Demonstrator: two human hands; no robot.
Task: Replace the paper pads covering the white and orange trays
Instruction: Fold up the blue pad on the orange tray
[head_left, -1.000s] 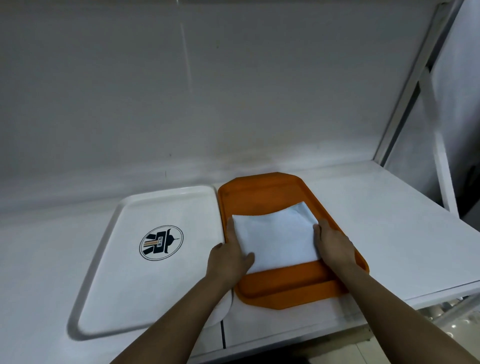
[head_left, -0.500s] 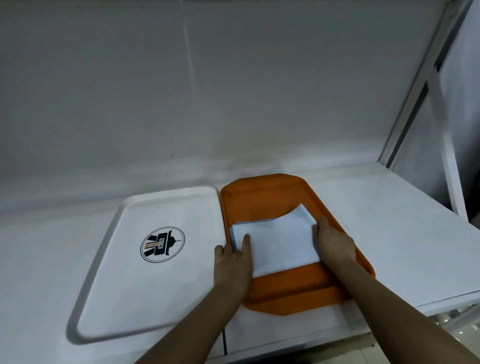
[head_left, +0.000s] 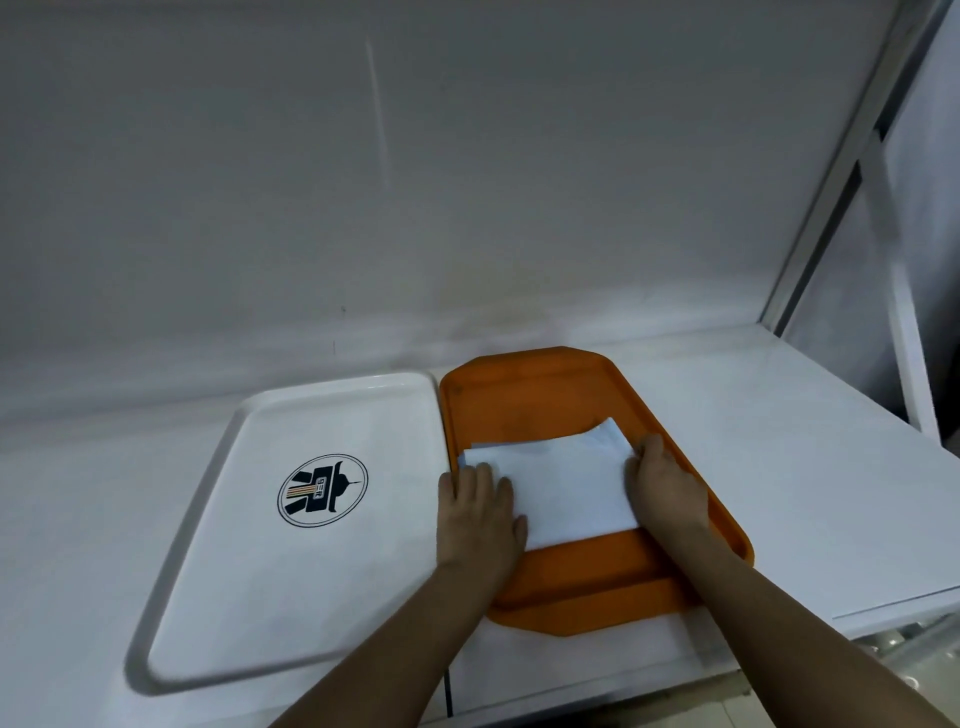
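Observation:
An orange tray (head_left: 524, 400) lies on the white table, with a folded white paper pad (head_left: 566, 480) across its middle. My left hand (head_left: 480, 512) rests flat on the pad's left edge, fingers together and pointing away from me. My right hand (head_left: 665, 486) presses on the pad's right edge, where several layers of the pad fan out at the far corner. To the left, touching the orange tray, a bare white tray (head_left: 244, 525) with a round dark logo (head_left: 322, 490) lies uncovered.
A grey wall (head_left: 415, 182) rises just behind both trays. A white metal frame post (head_left: 852, 156) stands at the right rear. The white table top (head_left: 779, 441) extends right of the orange tray; its front edge runs under my forearms.
My left hand has turned from gripping the pad's left edge with the thumb to lying flat on it. The pad's far edge has shifted slightly. My right hand has stayed on the right edge.

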